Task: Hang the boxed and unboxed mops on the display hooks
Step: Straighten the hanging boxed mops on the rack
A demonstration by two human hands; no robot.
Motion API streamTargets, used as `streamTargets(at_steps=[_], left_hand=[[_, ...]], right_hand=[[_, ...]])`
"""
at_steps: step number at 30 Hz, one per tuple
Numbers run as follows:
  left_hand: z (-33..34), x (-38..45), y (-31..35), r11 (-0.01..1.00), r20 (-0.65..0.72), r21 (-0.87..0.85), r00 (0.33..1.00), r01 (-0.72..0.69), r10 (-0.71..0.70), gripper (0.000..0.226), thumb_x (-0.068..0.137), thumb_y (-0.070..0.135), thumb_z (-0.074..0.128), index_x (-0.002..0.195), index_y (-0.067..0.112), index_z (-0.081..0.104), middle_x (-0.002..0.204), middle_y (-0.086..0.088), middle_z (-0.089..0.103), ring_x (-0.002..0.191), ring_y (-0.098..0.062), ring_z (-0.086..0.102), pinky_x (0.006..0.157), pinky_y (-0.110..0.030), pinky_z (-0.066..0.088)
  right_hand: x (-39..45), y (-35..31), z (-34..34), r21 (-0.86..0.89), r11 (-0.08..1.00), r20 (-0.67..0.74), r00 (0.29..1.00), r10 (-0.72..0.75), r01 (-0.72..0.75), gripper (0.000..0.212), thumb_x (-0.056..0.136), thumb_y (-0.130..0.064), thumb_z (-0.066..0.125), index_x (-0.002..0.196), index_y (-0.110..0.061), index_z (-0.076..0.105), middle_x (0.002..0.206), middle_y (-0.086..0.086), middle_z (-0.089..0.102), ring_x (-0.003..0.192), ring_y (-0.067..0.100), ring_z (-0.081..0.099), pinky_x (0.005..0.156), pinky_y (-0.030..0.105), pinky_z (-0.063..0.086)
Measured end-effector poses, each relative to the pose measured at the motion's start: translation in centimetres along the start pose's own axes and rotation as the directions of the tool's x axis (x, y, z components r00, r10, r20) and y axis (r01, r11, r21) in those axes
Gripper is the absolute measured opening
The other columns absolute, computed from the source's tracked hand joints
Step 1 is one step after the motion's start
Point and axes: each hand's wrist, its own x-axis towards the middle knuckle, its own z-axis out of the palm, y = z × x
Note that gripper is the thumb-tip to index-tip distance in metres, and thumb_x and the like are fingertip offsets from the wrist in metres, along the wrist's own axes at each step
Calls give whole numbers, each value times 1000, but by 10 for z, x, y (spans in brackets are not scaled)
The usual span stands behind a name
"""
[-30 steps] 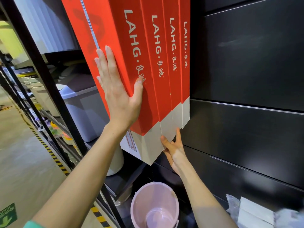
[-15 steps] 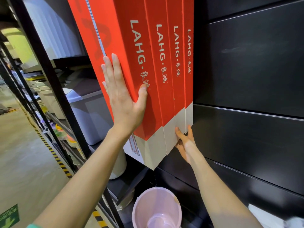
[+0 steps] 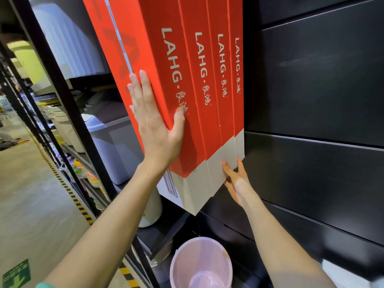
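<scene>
boxed mops, row of four on black display wall: alignment in hand

item: four red boxed mops (image 3: pixel 193 104), white at the foot, side by side and touching, against the left edge of the black slatted wall (image 3: pixel 311 90), next to the black shelf upright (image 3: pixel 62 104). hooks are out of sight above the top of the view; whether each box is fully seated cannot be told

left hand (image 3: pixel 154 125): flat on the broad face of the outermost box, fingers straight, thumb bent round its front corner edge; pressing, not clasping

right hand (image 3: pixel 235 179): under the white feet of the two boxes nearest the wall, fingers spread and lightly bent, touching the bottom corners; it encloses nothing

orientation: long axis near vertical, top ends upward toward the hooks, white feet downward; the printed narrow sides face out from the wall. the outer box hangs lowest and splays leftward from the row

risks, as judged: an upward nudge from below may lift a box off its unseen hook; sideways pressure may swing the row; a freed box would drop toward the pink bucket (image 3: pixel 200 265) beneath
</scene>
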Motion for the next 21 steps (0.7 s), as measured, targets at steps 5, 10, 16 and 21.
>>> streamTargets(at_steps=[5,10,16,21], left_hand=[[0,0,0,1000,4,6,1000,6,-6,84,98,28,57,164,4,11,173,-20,6,161,-36,1,124,-67,14],[-4,1,2,1000,31,22,999,7,-8,86,97,29,58,165,6,10,173,-19,6,161,-37,1,125,-67,10],[-17,1,6,1000,112,23,994,17,-20,88,98,37,60,166,10,9,174,-16,3,161,-35,-2,126,-53,-1],[-37,4,2,999,235,44,972,0,-11,87,102,48,56,167,18,6,175,-11,-2,161,-31,-5,129,-57,3]], right_hand=[[-4,-6,-1,-32,999,15,1000,23,-22,126,65,-35,88,164,-33,10,156,2,48,131,26,57,119,53,37],[-14,-13,0,-147,989,-22,1000,19,-22,111,79,-33,84,164,-30,13,151,3,53,129,27,60,118,50,41],[-54,-21,10,-437,899,-76,997,2,-34,126,66,-67,85,163,-36,10,156,9,47,144,25,44,123,53,31],[-107,-38,17,-648,760,-178,980,-88,-50,100,87,-56,74,163,-35,13,165,13,31,150,27,36,120,49,32]])
